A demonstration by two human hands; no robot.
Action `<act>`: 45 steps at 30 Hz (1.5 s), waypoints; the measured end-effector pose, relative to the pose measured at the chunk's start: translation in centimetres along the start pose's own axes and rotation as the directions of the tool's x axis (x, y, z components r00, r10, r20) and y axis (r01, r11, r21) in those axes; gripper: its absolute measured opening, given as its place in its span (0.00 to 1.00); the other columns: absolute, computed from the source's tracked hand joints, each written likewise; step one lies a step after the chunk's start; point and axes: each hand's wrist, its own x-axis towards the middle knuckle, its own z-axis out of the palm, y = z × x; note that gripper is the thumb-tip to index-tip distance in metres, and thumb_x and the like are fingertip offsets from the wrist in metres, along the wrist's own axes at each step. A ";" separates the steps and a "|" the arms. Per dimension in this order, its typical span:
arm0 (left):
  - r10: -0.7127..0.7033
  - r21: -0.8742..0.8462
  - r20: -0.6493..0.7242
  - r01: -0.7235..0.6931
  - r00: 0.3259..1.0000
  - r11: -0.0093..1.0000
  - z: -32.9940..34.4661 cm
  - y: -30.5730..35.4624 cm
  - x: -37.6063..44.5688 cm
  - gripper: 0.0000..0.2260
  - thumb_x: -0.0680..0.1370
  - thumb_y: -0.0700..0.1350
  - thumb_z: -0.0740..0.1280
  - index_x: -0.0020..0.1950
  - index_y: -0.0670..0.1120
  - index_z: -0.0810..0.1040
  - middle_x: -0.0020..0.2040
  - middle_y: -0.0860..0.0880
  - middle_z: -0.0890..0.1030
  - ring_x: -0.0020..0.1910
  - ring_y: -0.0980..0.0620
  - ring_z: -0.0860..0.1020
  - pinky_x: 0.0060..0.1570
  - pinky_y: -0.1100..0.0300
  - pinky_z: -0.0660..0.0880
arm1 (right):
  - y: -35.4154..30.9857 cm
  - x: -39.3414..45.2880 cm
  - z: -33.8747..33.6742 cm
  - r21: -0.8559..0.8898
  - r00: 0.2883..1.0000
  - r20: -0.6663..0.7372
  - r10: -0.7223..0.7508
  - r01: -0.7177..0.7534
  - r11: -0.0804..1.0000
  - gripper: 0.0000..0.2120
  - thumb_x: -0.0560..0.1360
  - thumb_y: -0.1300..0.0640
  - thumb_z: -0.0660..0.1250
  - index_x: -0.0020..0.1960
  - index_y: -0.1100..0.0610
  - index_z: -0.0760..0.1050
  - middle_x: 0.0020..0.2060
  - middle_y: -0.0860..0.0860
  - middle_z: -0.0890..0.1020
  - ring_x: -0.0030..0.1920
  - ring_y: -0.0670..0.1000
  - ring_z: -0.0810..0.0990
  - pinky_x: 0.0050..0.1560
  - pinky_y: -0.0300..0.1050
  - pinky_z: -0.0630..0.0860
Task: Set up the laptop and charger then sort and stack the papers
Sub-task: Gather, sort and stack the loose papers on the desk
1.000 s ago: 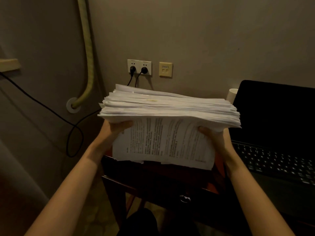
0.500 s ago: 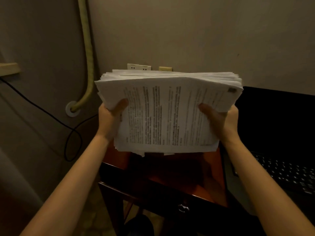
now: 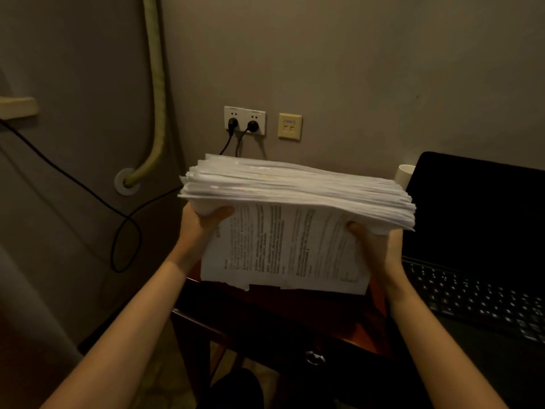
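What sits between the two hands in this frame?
The paper stack, its printed face toward the camera: the left hand grips one side, the right hand the other, in the head view.

Thick white paper stack [image 3: 298,196] held above desk, printed sheet facing viewer; open black laptop [image 3: 477,231] at right.

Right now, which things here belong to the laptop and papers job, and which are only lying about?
Job: stack of papers, left hand, right hand, laptop, wall socket.

Lying about: white cup, green hose, beige data plate.
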 end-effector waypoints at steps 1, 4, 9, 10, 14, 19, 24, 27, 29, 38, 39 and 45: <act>0.003 0.006 -0.049 -0.003 0.999 1.000 0.4 0.1 0.1 0.22 0.65 0.51 0.77 0.55 0.48 0.77 0.52 0.49 0.82 0.52 0.54 0.81 0.46 0.62 0.78 | -0.1 0.2 0.2 -0.015 1.000 -0.030 -0.009 0.009 1.000 0.18 0.68 0.62 0.75 0.54 0.53 0.74 0.49 0.45 0.79 0.44 0.34 0.80 0.41 0.27 0.74; -0.054 -0.017 -0.202 0.052 0.978 0.999 1.5 1.6 0.9 0.13 0.67 0.44 0.74 0.49 0.49 0.77 0.46 0.52 0.81 0.43 0.59 0.81 0.39 0.64 0.77 | -1.9 1.0 0.5 -0.113 0.997 -0.063 -0.048 0.041 0.993 0.22 0.64 0.48 0.77 0.53 0.55 0.75 0.44 0.42 0.79 0.42 0.34 0.79 0.38 0.28 0.75; -0.255 0.026 -0.173 0.263 0.951 0.964 1.2 4.0 3.1 0.07 0.72 0.46 0.73 0.48 0.49 0.78 0.45 0.49 0.83 0.41 0.53 0.83 0.39 0.58 0.78 | -4.4 2.3 0.3 -0.076 0.985 0.059 0.160 -0.156 0.985 0.21 0.66 0.43 0.72 0.53 0.53 0.77 0.46 0.46 0.83 0.45 0.42 0.82 0.43 0.40 0.79; -0.325 0.047 -0.160 0.336 0.932 0.941 1.1 4.1 3.1 0.08 0.72 0.47 0.73 0.48 0.48 0.78 0.45 0.48 0.84 0.40 0.52 0.83 0.37 0.58 0.78 | -4.3 2.0 0.1 -0.098 0.969 0.092 0.228 -0.219 0.971 0.23 0.66 0.41 0.71 0.56 0.52 0.78 0.48 0.46 0.83 0.47 0.45 0.82 0.47 0.42 0.79; -0.595 0.241 -0.164 0.617 0.787 0.749 0.0 2.6 2.8 0.15 0.71 0.53 0.74 0.49 0.44 0.80 0.43 0.45 0.85 0.38 0.48 0.84 0.36 0.57 0.78 | -2.3 0.0 -0.4 -0.209 0.873 0.199 0.445 -0.406 0.890 0.12 0.73 0.45 0.68 0.53 0.49 0.79 0.51 0.48 0.83 0.50 0.49 0.82 0.56 0.49 0.78; -0.762 0.571 -0.154 0.686 0.629 0.451 -1.0 -0.1 2.8 0.24 0.71 0.61 0.70 0.49 0.40 0.76 0.44 0.43 0.82 0.41 0.46 0.81 0.42 0.54 0.76 | -0.3 -1.9 0.1 -0.198 0.743 0.180 0.645 -0.614 0.764 0.15 0.75 0.52 0.68 0.59 0.57 0.78 0.52 0.52 0.82 0.48 0.51 0.82 0.46 0.45 0.78; -0.891 0.643 -0.029 0.691 0.454 0.331 -2.0 0.9 3.9 0.23 0.75 0.60 0.65 0.55 0.41 0.79 0.46 0.44 0.83 0.45 0.47 0.81 0.48 0.55 0.76 | 1.1 -2.2 0.2 -0.037 0.500 0.314 0.807 -0.843 0.537 0.17 0.79 0.57 0.61 0.66 0.62 0.71 0.52 0.58 0.82 0.45 0.55 0.83 0.41 0.50 0.80; -0.894 0.267 0.134 0.853 0.427 0.447 -4.2 1.5 3.3 0.25 0.68 0.59 0.70 0.53 0.40 0.81 0.48 0.42 0.84 0.46 0.45 0.83 0.51 0.53 0.80 | 0.8 -2.1 0.1 0.037 0.501 0.339 0.796 -0.853 0.521 0.16 0.81 0.58 0.57 0.67 0.61 0.69 0.42 0.55 0.84 0.36 0.51 0.84 0.34 0.45 0.81; -0.863 0.049 0.207 0.876 0.461 0.480 -5.0 1.1 1.5 0.23 0.65 0.60 0.71 0.44 0.41 0.84 0.42 0.42 0.85 0.39 0.45 0.84 0.37 0.54 0.82 | 0.9 -2.4 -0.1 0.057 0.516 0.312 0.798 -0.848 0.527 0.18 0.82 0.58 0.56 0.69 0.62 0.67 0.49 0.56 0.84 0.39 0.52 0.84 0.37 0.46 0.81; -0.705 -0.633 0.145 0.613 0.694 0.472 -6.3 -1.1 -8.4 0.37 0.67 0.68 0.61 0.57 0.36 0.81 0.61 0.38 0.79 0.57 0.41 0.80 0.51 0.51 0.80 | 0.8 -3.6 1.0 0.205 0.548 0.259 0.795 -0.836 0.509 0.18 0.82 0.58 0.55 0.70 0.62 0.66 0.66 0.59 0.73 0.47 0.55 0.79 0.40 0.49 0.79; -0.682 -0.732 0.120 0.528 0.722 0.430 -5.6 -1.1 -9.5 0.38 0.67 0.67 0.64 0.61 0.37 0.77 0.63 0.38 0.77 0.59 0.40 0.79 0.54 0.49 0.78 | 0.8 -3.7 1.1 0.211 0.554 0.240 0.797 -0.831 0.515 0.18 0.82 0.58 0.55 0.70 0.62 0.66 0.65 0.59 0.74 0.51 0.57 0.79 0.44 0.50 0.78; -0.697 -0.949 -0.110 0.134 0.708 0.286 0.5 -1.2 -13.5 0.33 0.72 0.56 0.68 0.72 0.43 0.65 0.63 0.41 0.76 0.64 0.40 0.74 0.67 0.44 0.66 | 1.3 -5.7 1.4 0.200 0.592 0.078 0.802 -0.798 0.569 0.18 0.75 0.55 0.69 0.62 0.60 0.74 0.55 0.57 0.82 0.50 0.57 0.83 0.53 0.57 0.79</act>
